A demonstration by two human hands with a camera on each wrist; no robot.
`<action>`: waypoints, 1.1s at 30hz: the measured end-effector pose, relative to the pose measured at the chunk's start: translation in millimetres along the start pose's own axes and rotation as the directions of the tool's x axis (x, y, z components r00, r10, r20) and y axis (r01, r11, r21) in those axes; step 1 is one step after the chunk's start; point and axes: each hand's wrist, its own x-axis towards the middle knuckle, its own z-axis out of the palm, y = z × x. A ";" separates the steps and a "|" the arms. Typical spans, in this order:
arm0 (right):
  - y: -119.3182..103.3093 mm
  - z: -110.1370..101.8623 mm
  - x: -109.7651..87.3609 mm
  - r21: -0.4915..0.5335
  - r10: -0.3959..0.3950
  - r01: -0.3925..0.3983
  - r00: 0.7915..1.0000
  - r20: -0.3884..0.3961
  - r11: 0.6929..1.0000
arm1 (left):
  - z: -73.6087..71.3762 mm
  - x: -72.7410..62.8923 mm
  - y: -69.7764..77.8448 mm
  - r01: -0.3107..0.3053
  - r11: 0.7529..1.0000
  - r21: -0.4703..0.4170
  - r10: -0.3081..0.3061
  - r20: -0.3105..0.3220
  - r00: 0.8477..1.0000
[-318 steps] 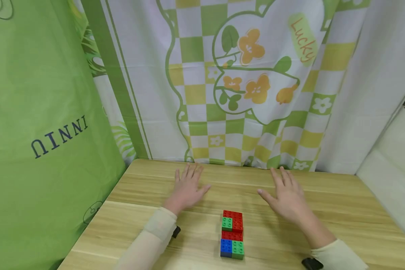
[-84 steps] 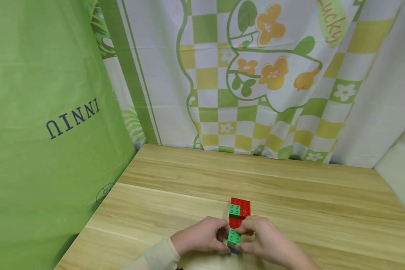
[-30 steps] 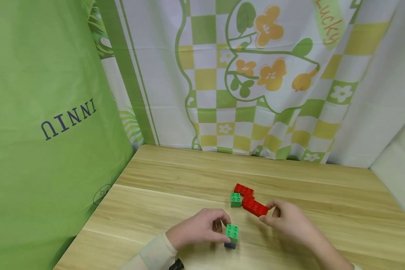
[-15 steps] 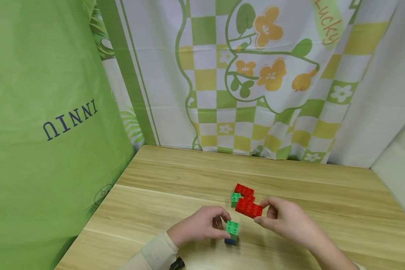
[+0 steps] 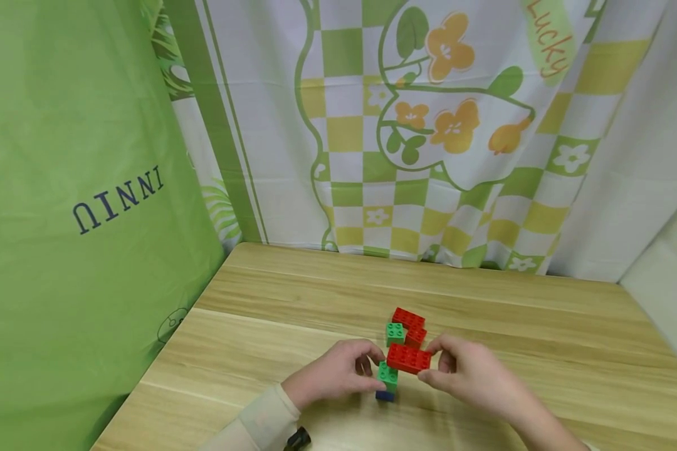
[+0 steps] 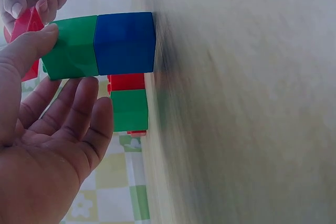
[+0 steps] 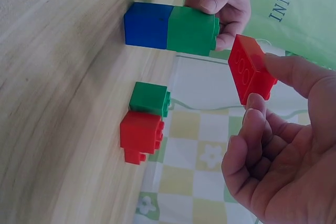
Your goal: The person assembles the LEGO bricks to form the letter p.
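My left hand (image 5: 335, 374) pinches a green toy building brick (image 6: 73, 47) between thumb and fingers. That brick sits on top of a blue brick (image 6: 125, 43), which stands on the table. With thumb and fingertips my right hand (image 5: 476, 378) holds a longer red brick (image 5: 408, 358) by its right end. In the right wrist view this red brick (image 7: 249, 69) hangs just above the green brick's studs, with a small gap between them. Behind the stack, a second green brick (image 5: 395, 334) and two red bricks, one farther back (image 5: 409, 317) and one nearer (image 5: 415, 336), lie on the table.
The wooden table (image 5: 293, 300) runs back to a checked, flower-printed curtain (image 5: 406, 213). A green cloth (image 5: 90, 282) hangs along its left side, and a white surface (image 5: 666, 250) borders the right. A black wrist device (image 5: 298, 440) shows below the left sleeve.
Bricks that stood grouped are spread out, and a green brick now sits on the blue one. In the last second the right hand has carried the red brick leftward over that stack.
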 end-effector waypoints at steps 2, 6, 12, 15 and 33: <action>0.5 1.2 0.4 0.008 -0.006 0.006 1.000 0.005 1.000 | -0.1 0.3 0.1 0.005 1.000 -0.007 -0.005 -0.004 1.000; 1.8 3.7 1.3 0.019 -0.022 0.021 1.000 0.020 1.000 | -0.8 0.0 0.9 0.020 1.000 -0.024 -0.020 -0.005 1.000; 4.9 7.4 3.2 0.020 -0.050 0.049 0.998 0.034 0.999 | -0.6 -0.6 1.0 0.036 0.998 -0.043 -0.036 0.003 0.999; 6.7 10.1 3.9 0.019 -0.062 0.062 0.997 0.038 0.998 | -0.3 -1.0 0.4 0.030 0.999 -0.037 -0.030 0.004 1.000; 12.1 19.0 7.6 0.032 -0.077 0.075 0.995 0.069 0.997 | -0.9 -3.9 -1.0 -0.005 0.999 -0.034 0.003 -0.032 0.999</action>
